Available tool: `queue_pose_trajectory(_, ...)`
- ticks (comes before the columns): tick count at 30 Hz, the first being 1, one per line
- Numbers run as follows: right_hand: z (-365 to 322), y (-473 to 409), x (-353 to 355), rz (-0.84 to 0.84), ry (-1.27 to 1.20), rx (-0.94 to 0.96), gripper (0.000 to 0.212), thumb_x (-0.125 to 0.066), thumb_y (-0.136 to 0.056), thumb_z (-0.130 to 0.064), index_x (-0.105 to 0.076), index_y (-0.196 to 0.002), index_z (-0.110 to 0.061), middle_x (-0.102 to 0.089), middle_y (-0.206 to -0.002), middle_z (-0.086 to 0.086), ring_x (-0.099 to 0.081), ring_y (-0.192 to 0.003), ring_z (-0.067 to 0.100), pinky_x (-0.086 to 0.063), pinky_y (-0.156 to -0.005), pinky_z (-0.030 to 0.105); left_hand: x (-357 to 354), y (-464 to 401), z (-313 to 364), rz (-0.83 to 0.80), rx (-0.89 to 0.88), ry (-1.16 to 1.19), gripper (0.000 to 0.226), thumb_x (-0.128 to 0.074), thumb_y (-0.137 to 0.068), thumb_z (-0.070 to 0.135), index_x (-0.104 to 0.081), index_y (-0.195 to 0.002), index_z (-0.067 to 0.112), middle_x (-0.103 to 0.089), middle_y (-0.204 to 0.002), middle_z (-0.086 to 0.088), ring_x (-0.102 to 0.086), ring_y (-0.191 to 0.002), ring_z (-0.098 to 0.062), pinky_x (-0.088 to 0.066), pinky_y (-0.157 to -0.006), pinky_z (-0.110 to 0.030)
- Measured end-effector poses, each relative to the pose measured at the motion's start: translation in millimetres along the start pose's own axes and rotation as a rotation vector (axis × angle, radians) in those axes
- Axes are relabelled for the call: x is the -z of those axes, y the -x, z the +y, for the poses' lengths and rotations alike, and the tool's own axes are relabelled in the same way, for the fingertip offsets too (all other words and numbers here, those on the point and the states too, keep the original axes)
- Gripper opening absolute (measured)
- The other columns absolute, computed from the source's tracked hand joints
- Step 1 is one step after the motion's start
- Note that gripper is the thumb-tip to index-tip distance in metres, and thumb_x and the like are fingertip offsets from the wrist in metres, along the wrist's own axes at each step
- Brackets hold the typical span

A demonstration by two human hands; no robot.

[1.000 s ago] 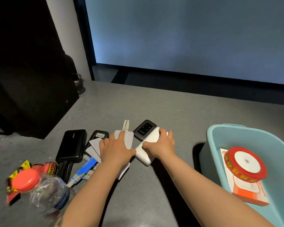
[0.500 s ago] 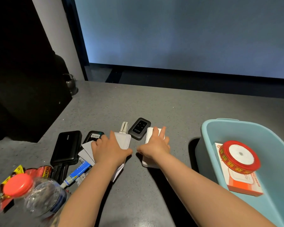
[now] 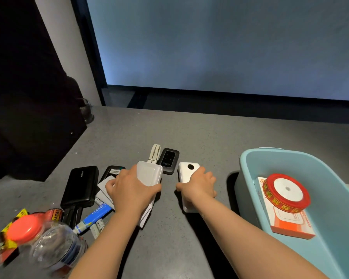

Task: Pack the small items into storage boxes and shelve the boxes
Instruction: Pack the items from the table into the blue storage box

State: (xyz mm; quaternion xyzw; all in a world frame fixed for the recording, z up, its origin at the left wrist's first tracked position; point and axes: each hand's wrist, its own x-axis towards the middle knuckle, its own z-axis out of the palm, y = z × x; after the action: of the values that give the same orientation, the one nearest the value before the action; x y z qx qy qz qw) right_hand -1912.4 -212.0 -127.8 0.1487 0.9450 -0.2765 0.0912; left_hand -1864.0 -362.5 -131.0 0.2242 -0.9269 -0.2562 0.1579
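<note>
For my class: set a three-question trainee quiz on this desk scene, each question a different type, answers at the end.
1. True or false: the blue bin already holds a red ribbon spool.
2. Which hand grips the white power bank with the round button?
3. Multiple choice: the small black device lies A) in the bin, B) on the table between the two white items, C) under the jar.

Key: 1 true; 2 right hand; 3 B.

Two white power banks (image 3: 149, 175) (image 3: 186, 174) lie on the tabletop (image 3: 189, 133), with one black power bank (image 3: 80, 186) toward its left edge. There are two small black devices (image 3: 168, 160) (image 3: 113, 171), one blue tube (image 3: 93, 217) and one clear jar (image 3: 54, 248) with a red lid. One blue bin (image 3: 302, 164) holds one red ribbon spool (image 3: 284, 193) and one orange-and-white packet (image 3: 290, 222).
</note>
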Motion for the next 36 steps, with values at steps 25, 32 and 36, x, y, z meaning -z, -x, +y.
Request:
queue_pose_trajectory(25,171,62,203,-0.075,-0.396,0.077,0.060,-0.082,-0.067,-0.026,-0.051,-0.118,-0.025,-0.062,-0.106,0.001,-0.066,-0.079,0.015,-0.052,-0.059,0.029,25,100,156,-0.077,-0.290,0.540,0.068,-0.073,-0.044,0.060,-0.052,-0.108,0.052,-0.053,-0.091,0.014,-0.055,-0.084,-0.005,-0.046,-0.067,-0.030)
queue_pose_trajectory(32,165,45,167,-0.417,-0.386,-0.042,0.056,-0.078,-0.055,-0.048,-0.056,-0.103,-0.029,-0.065,-0.096,-0.002,-0.063,-0.081,0.016,-0.046,-0.064,0.026,14,105,170,-0.045,-0.302,0.512,0.067,-0.075,-0.044,0.059,-0.053,-0.107,0.048,-0.050,-0.090,0.016,-0.052,-0.083,-0.001,-0.041,-0.061,-0.020)
queue_pose_trajectory(36,165,37,158,-0.498,-0.374,-0.069,0.058,-0.073,-0.062,-0.050,-0.058,-0.109,-0.020,-0.068,-0.099,0.002,-0.064,-0.088,0.021,-0.050,-0.072,0.031,10,105,170,-0.029,-0.283,0.520,0.068,-0.075,-0.044,0.061,-0.052,-0.106,0.050,-0.051,-0.090,0.017,-0.052,-0.082,0.000,-0.038,-0.059,-0.017)
